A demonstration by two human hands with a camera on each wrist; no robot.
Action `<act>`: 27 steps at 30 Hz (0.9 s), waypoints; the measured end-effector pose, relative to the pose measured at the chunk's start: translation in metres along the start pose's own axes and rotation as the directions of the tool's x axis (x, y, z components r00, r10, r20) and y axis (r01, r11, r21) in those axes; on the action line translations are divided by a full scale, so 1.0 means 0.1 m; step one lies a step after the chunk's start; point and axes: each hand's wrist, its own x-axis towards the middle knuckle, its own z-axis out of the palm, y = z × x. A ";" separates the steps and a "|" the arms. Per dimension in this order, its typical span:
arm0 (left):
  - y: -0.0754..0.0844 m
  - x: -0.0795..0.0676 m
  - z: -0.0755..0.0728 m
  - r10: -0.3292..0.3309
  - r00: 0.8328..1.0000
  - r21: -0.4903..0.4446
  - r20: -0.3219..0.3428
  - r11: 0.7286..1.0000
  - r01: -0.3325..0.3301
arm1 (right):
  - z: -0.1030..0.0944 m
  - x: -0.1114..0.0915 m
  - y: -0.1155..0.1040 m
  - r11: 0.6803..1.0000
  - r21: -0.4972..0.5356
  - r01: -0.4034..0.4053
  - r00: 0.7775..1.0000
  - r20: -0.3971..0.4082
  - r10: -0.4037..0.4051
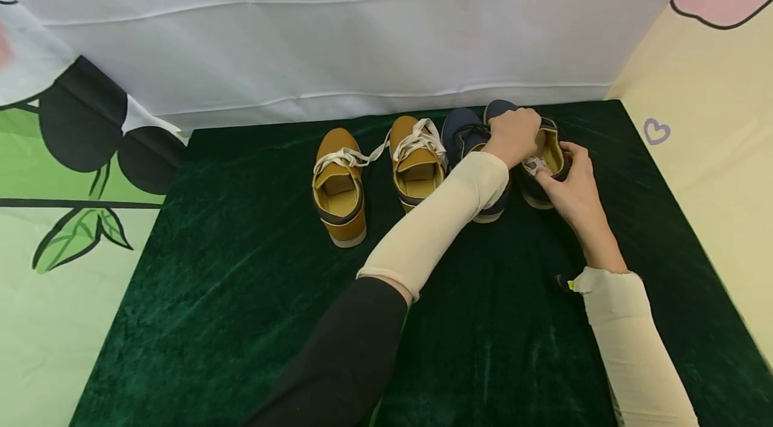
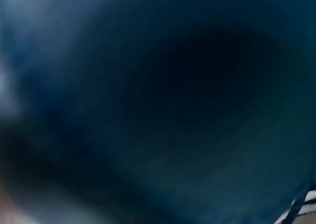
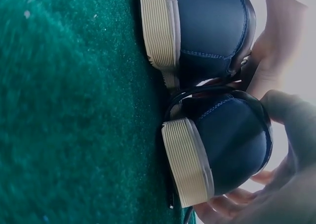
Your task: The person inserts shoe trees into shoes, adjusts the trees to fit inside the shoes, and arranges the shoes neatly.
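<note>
A pair of navy shoes with dark laces stands on the dark green cloth. At the right navy shoe (image 1: 558, 165), my left hand (image 1: 514, 137) is bent over the lacing; its fingertips are hidden. My right hand (image 1: 574, 185) grips the same shoe's heel collar, thumb at the opening and fingers along the outer side. The right wrist view shows this navy shoe (image 3: 232, 140) with its ribbed cream sole down on the cloth. Beside it stands the left navy shoe (image 1: 464, 128), partly covered by my left forearm. A blurred dark blue surface (image 2: 197, 110) fills the left wrist view.
Left of the navy pair stand a tan shoe (image 1: 341, 192) and a second tan shoe (image 1: 417, 158), their white laces joined between them. A white cloth wall (image 1: 362, 44) rises behind. Printed panels flank the green cloth (image 1: 241, 279). A dark lace (image 3: 197, 90) runs between the navy shoes.
</note>
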 end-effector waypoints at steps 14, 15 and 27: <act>0.18 0.02 0.08 -0.085 0.993 0.066 -0.085 0.994 0.090 | 0.04 -0.03 0.00 0.999 -0.016 0.030 0.999 -0.010 -0.031; 0.18 0.01 0.08 -0.081 0.994 0.083 -0.079 0.993 0.088 | 0.04 -0.03 0.00 0.999 -0.019 0.036 0.999 -0.017 -0.036; -0.13 -0.20 0.06 -0.007 0.998 0.076 -0.068 0.997 0.012 | -0.04 -0.08 -0.01 0.980 -0.163 0.111 0.992 -0.045 -0.120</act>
